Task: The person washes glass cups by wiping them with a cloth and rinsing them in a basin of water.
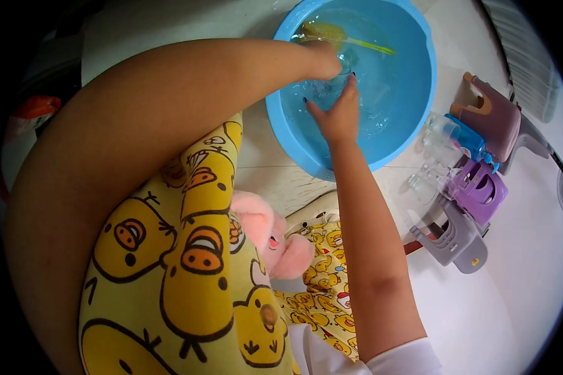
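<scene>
Blue basin [429,75], holding water. Left hand [324,60]: fingers curled, hold unclear. Right hand [341,117]: fingers spread beside clear object [326,89], apparently glassware, between hands. Yellow-green-handled item [370,45]: towards far rim.

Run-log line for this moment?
left hand: inside blue basin | right hand: inside basin | lime-handled brush: in basin | grip contents: unclear

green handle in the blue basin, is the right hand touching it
Apart: the head view shows water between the right hand and the green handle, which lies beyond its fingertips.
</scene>
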Available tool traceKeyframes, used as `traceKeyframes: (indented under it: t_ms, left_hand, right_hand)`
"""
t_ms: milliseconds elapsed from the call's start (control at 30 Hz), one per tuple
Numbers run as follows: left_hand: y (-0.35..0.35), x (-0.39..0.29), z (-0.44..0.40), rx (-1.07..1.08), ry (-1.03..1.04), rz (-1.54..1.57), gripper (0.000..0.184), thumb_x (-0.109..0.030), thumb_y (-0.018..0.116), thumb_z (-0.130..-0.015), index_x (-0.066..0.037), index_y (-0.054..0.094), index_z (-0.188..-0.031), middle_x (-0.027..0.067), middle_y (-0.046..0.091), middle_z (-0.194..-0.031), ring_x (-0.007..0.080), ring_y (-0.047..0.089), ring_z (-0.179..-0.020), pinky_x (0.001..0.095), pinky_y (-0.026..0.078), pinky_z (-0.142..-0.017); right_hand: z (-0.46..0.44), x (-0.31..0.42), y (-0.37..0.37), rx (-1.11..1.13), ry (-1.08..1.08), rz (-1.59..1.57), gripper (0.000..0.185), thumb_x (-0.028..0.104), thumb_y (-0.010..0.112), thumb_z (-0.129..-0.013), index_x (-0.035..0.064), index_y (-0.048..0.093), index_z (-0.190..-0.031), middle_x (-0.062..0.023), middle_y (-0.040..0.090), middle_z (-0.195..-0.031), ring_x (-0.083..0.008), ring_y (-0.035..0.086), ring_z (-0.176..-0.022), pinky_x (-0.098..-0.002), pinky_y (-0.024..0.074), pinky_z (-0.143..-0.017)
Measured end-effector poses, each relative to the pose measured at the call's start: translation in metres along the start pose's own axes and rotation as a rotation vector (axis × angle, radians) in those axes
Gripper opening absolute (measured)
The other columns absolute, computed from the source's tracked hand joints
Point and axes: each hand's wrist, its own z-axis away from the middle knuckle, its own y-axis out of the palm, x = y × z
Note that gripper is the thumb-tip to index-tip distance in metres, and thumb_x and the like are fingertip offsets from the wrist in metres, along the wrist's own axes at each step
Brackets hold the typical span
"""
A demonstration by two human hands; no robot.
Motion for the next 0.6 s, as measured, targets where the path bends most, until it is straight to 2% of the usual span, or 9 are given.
traceKeyframes:
  t_ms: [67, 200, 267, 300, 367, 400, 467, 600]
  left_hand:
    - [0.0, 0.002, -0.003, 0.041, 0.024, -0.066, 0.022, -0.017, 0.049, -0.072, 0.001, 0.062, -0.077, 0.0171, 0.059, -0.076, 0.0257, 0.057, -0.072, 0.038, 0.043, -0.066]
    - [-0.004, -0.003, -0.001, 0.074, -0.021, -0.092, 0.022, -0.016, 0.049, -0.072, 0.001, 0.062, -0.077, 0.0172, 0.06, -0.077, 0.0258, 0.057, -0.072, 0.0372, 0.043, -0.065]
    - [-0.005, -0.004, 0.003, 0.098, -0.019, -0.107, 0.023, -0.016, 0.049, -0.071, 0.002, 0.062, -0.076, 0.0171, 0.06, -0.076, 0.0253, 0.057, -0.069, 0.0364, 0.043, -0.063]
    - [-0.006, -0.003, 0.002, 0.094, -0.017, -0.103, 0.023, -0.016, 0.049, -0.071, 0.002, 0.062, -0.076, 0.0171, 0.06, -0.076, 0.0253, 0.057, -0.069, 0.0364, 0.043, -0.063]
    - [-0.008, -0.003, 0.001, 0.227, -0.041, -0.001, 0.023, -0.015, 0.048, -0.072, 0.003, 0.062, -0.079, 0.016, 0.061, -0.075, 0.0242, 0.058, -0.069, 0.0353, 0.044, -0.064]
    - [-0.009, -0.002, -0.001, 0.228, -0.041, -0.005, 0.023, -0.015, 0.048, -0.072, 0.003, 0.062, -0.079, 0.016, 0.061, -0.075, 0.0242, 0.058, -0.069, 0.0353, 0.044, -0.064]
    - [-0.008, -0.001, -0.004, 0.278, -0.079, 0.081, 0.023, -0.013, 0.047, -0.073, 0.003, 0.061, -0.082, 0.0146, 0.062, -0.074, 0.0234, 0.059, -0.069, 0.035, 0.046, -0.066]
    - [-0.008, -0.004, 0.0, 0.317, -0.105, 0.001, 0.022, -0.012, 0.046, -0.073, 0.002, 0.06, -0.083, 0.0142, 0.062, -0.075, 0.0229, 0.06, -0.069, 0.0351, 0.047, -0.068]
  right_hand:
    - [0.0, -0.02, 0.0, 0.202, 0.258, -0.382, 0.092, 0.026, 0.078, -0.054, -0.0089, 0.027, -0.122, -0.0237, 0.051, -0.107, -0.0378, 0.052, -0.094, -0.0391, 0.043, -0.081]
    - [0.007, -0.012, 0.006, 0.188, 0.219, -0.324, 0.088, 0.027, 0.077, -0.055, -0.0082, 0.03, -0.12, -0.0239, 0.052, -0.105, -0.0371, 0.052, -0.095, -0.0383, 0.0432, -0.08]
    - [0.011, -0.011, 0.008, 0.211, 0.094, -0.026, 0.086, 0.028, 0.076, -0.056, -0.0067, 0.031, -0.12, -0.0233, 0.053, -0.104, -0.0359, 0.053, -0.095, -0.0381, 0.0434, -0.079]
    - [0.008, -0.008, 0.002, 0.21, 0.09, -0.022, 0.086, 0.028, 0.076, -0.056, -0.0067, 0.031, -0.12, -0.0233, 0.053, -0.104, -0.0359, 0.053, -0.095, -0.0381, 0.0434, -0.079]
    - [-0.002, -0.003, -0.008, 0.439, 0.246, -0.105, 0.084, 0.029, 0.077, -0.054, -0.0072, 0.035, -0.117, -0.0238, 0.053, -0.104, -0.0356, 0.053, -0.095, -0.0375, 0.0435, -0.079]
    - [-0.005, -0.004, -0.01, 0.438, 0.248, -0.108, 0.084, 0.029, 0.077, -0.054, -0.0072, 0.035, -0.117, -0.0238, 0.053, -0.104, -0.0356, 0.053, -0.095, -0.0375, 0.0435, -0.079]
    - [-0.012, -0.009, -0.016, 0.623, 0.27, -0.289, 0.084, 0.031, 0.078, -0.05, -0.0066, 0.039, -0.115, -0.0238, 0.054, -0.104, -0.0347, 0.053, -0.096, -0.0366, 0.0433, -0.08]
    - [-0.015, -0.02, -0.011, 0.748, 0.229, -0.295, 0.086, 0.033, 0.079, -0.049, -0.0071, 0.04, -0.114, -0.023, 0.055, -0.101, -0.0337, 0.053, -0.097, -0.0349, 0.0429, -0.082]
